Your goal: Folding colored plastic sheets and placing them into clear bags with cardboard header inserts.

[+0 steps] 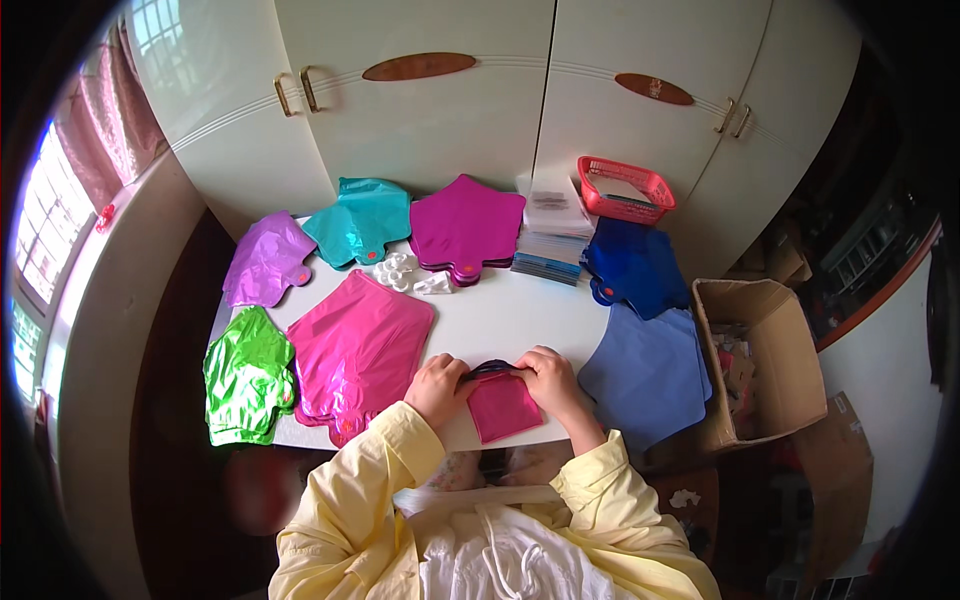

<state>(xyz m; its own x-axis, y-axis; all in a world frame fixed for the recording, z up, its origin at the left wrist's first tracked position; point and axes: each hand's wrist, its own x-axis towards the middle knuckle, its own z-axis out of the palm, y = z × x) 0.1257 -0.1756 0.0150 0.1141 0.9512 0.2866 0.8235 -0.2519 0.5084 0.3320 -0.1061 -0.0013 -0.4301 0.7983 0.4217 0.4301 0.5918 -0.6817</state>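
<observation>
At the table's near edge, a folded pink foil sheet lies as a small, flat, roughly square packet with a dark strip along its far side. My left hand grips the far left corner, fingers closed. On the far right corner, my right hand is closed in the same way. The fingers partly cover the dark strip, so I cannot tell whether it belongs to the pink sheet. Just left of my left hand lies a pile of star-shaped pink foil balloons, flat. Flat light blue balloons lie right of my right hand.
Around the white table lie green, lavender, teal, magenta and dark blue foil balloons. Small white rolls, stacked flat packets and a red basket stand behind. An open cardboard box is at right.
</observation>
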